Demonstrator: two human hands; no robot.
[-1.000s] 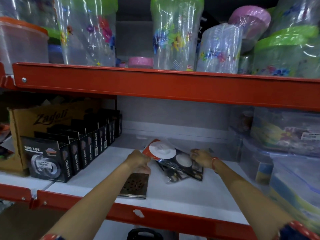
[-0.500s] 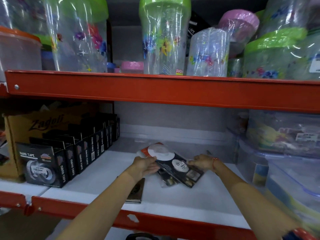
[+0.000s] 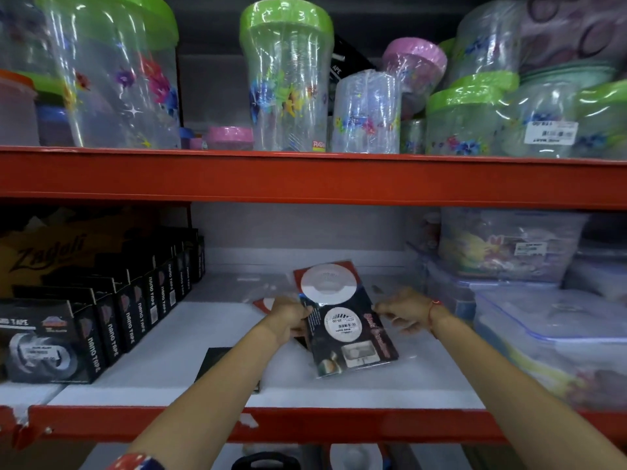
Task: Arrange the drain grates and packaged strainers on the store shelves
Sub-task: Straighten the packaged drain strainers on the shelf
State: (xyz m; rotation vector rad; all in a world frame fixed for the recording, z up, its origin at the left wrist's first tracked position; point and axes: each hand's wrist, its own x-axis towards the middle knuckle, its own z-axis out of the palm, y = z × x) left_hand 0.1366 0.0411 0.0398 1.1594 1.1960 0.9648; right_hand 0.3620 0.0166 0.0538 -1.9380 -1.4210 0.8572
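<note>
A stack of packaged strainers (image 3: 342, 320) in clear plastic, black and red cards with white round strainers, lies tilted on the white lower shelf (image 3: 390, 388). My left hand (image 3: 288, 318) grips the stack's left edge. At the stack's right edge my right hand (image 3: 402, 313) pinches the plastic wrap with its fingers. Another red package corner (image 3: 263, 304) peeks out behind my left hand. A dark square drain grate (image 3: 217, 361) lies flat near the shelf's front, partly hidden under my left forearm.
Black nano tape boxes (image 3: 112, 320) stand in a row at the left beside a cardboard box (image 3: 44, 256). Clear lidded plastic containers (image 3: 543, 320) crowd the right side. The red upper shelf beam (image 3: 305, 178) carries wrapped plastic jars (image 3: 288, 83).
My left hand has left the drain grate and taken the stack's left edge. The packages now lie more lengthwise, between both hands. The view has tilted up slightly.
</note>
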